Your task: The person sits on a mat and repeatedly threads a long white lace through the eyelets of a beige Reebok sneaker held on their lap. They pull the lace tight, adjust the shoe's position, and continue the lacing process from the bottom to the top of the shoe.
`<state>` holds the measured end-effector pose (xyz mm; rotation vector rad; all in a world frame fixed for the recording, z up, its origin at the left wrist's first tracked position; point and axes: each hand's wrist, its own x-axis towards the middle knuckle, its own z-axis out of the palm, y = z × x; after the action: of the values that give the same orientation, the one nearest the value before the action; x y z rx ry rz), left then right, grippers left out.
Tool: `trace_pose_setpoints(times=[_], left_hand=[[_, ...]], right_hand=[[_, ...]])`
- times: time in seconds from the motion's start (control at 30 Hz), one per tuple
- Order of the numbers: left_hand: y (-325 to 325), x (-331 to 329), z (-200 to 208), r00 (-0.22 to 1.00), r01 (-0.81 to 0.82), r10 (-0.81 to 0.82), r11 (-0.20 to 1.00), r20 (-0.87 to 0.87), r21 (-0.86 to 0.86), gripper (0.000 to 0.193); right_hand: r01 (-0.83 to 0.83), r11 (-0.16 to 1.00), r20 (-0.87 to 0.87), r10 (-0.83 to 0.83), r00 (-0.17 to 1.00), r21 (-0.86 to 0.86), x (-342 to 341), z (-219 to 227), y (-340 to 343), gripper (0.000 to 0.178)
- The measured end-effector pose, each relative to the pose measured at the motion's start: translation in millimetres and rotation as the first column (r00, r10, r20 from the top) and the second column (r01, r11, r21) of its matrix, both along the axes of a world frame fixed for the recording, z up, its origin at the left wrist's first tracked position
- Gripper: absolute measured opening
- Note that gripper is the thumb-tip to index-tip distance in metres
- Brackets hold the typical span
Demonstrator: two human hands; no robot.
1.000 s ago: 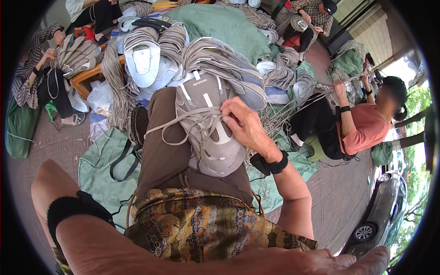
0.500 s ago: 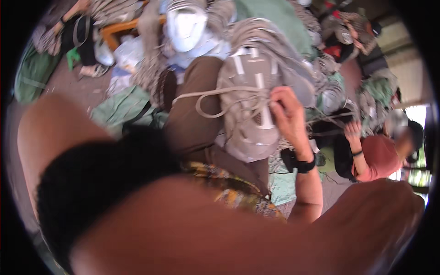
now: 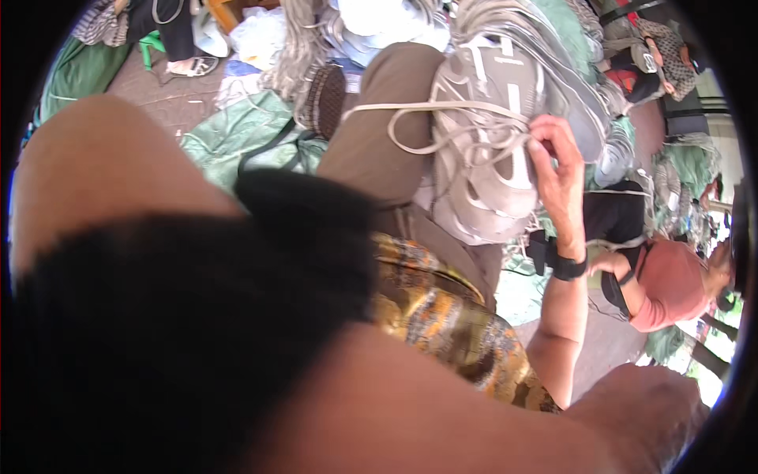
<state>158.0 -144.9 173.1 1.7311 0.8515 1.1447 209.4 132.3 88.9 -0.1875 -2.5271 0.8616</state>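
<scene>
A beige-grey sneaker [image 3: 483, 197] with white trim rests on my brown-trousered lap. A pale shoelace [image 3: 410, 138] lies in loops across its upper and trails off to the left over my trouser leg. At the shoe's right side my right hand [image 3: 559, 162] has thumb and forefinger pinched together on the lace, a black band round its wrist. Very close to the camera, my left hand [image 3: 632, 419] is raised and blurred across the lower right. Its fingers are hidden. The broad black band [image 3: 197, 292] on that arm covers much of the left foreground.
Green sacking [image 3: 225, 134] and a dark shoe sole [image 3: 324, 103] lie beyond my left side. Bundled grey shoes [image 3: 572, 87] are piled past the sneaker. To the right sits a person in a pink top [image 3: 671, 284]; more people are farther back.
The view has shifted, so the sneaker and my right hand sit farther right and higher in the picture. My right hand stays at the lace. My left arm remains raised close to the camera.
</scene>
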Motion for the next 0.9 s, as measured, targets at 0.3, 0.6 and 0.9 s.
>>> trace_pose_setpoints(times=[0.3, 0.6, 0.9], left_hand=[[0.9, -1.5, 8.1, 0.997, 0.020, -0.021, 1.000, -0.076, -0.007, 0.018], [29.2, -164.9, -95.3, 0.373, -0.516, 0.591, 0.773, -0.716, 0.369, 0.023], [32.2, -157.6, -239.9, 0.033, -0.932, 0.706, 0.278, -0.708, 0.234, 0.030]], right_hand=[[0.033, 0.889, 0.016, -0.029, 0.999, -0.456, 11.0, 7.8, -0.4, 0.007], [-0.147, 0.556, -0.120, 0.084, 0.989, -0.818, 24.0, 8.1, 28.4, 0.017], [-0.112, 0.731, -0.176, -0.011, 0.984, -0.673, 29.4, 57.3, 19.1, 0.014]])
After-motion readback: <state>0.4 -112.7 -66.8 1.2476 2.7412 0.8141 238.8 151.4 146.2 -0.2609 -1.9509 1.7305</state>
